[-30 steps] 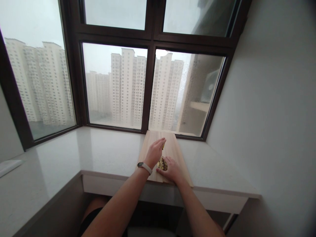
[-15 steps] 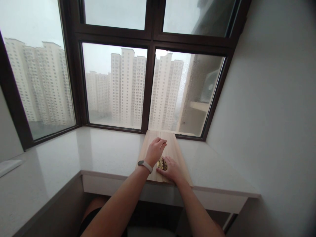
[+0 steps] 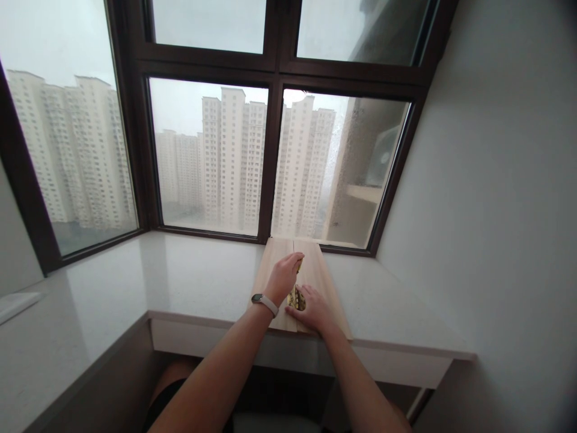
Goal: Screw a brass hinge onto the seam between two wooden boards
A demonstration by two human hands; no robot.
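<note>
Two light wooden boards (image 3: 318, 273) lie side by side on the white window sill (image 3: 198, 276), their seam running away from me. A brass hinge (image 3: 296, 299) sits across that seam near the front. My left hand (image 3: 283, 277), with a band on its wrist, is closed around a thin yellow-handled tool (image 3: 299, 263) held upright over the hinge. My right hand (image 3: 314, 309) lies flat on the right board, fingertips touching the hinge and steadying it.
A dark-framed window (image 3: 273, 150) rises behind the boards, with tower blocks outside. A white wall (image 3: 496, 198) closes the right side. The sill's front edge (image 3: 202, 317) drops off near me. A white object (image 3: 15, 304) lies at far left.
My left hand turned slightly on the tool, its fingers shifting round and back. My right hand and the boards stayed where they were.
</note>
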